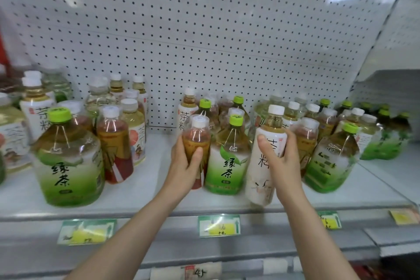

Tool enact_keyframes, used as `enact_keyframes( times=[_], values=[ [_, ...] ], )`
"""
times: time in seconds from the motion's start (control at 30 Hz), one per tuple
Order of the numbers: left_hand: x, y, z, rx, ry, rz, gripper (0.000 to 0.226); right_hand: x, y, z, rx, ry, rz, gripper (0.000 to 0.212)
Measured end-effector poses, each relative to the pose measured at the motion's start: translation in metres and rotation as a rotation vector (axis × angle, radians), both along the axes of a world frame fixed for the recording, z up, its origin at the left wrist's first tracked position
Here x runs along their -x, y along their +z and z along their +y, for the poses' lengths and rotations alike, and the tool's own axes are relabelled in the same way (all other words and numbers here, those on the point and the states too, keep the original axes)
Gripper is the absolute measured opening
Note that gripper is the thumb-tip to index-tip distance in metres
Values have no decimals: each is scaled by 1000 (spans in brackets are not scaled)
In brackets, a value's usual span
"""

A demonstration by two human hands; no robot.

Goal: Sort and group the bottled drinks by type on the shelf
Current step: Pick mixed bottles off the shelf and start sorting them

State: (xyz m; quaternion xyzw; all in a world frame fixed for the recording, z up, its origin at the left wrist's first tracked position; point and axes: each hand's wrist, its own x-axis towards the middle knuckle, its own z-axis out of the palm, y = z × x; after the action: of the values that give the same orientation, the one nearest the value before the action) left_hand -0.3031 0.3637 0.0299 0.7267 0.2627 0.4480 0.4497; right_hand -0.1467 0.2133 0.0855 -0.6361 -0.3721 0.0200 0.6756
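Observation:
My left hand point(184, 166) grips a slim white-capped bottle of reddish-brown tea point(197, 136) at the middle of the shelf. My right hand point(280, 161) holds a tall white-labelled bottle with a white cap point(261, 166), tilted slightly, its base near the shelf's front edge. Between the two stands a green-capped green tea bottle point(227, 161). A larger green tea bottle point(68, 161) stands at the front left, with another red-labelled tea bottle point(114, 143) beside it. Mixed bottles crowd the right point(329, 159) and the back left point(37, 107).
The white shelf point(147, 188) has a bare strip between the left group and the middle group. A perforated white back panel point(204, 41) rises behind. Green and yellow price tags point(218, 226) line the front rail. A second shelf section point(397, 166) adjoins on the right.

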Motion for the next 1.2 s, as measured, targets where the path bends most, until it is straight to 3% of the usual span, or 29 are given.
enact_keyframes(
  times=[0.07,0.2,0.3,0.43,0.57,0.73,0.9,1.03,1.2],
  values=[
    [5,10,4,1,70,5,55,-5,-3,-3,24,0,-3,61],
    [0,46,53,-7,249,76,60,-10,-11,-6,61,26,-31,40],
    [-19,63,94,68,189,183,61,-10,-20,-5,67,29,-5,40],
    [-39,73,117,195,-17,139,61,-13,-20,0,76,44,22,47],
    [-39,77,121,129,19,142,53,-19,-16,4,85,80,12,52],
    [-4,69,99,-66,361,130,55,-22,-15,-4,81,95,9,33],
    [45,92,46,-267,434,121,57,-21,-4,-18,101,87,-74,35],
    [79,94,8,-107,301,-21,63,-9,9,-28,81,149,-109,48],
    [124,82,-31,0,294,10,79,28,25,-16,82,363,-81,53]
  ],
)
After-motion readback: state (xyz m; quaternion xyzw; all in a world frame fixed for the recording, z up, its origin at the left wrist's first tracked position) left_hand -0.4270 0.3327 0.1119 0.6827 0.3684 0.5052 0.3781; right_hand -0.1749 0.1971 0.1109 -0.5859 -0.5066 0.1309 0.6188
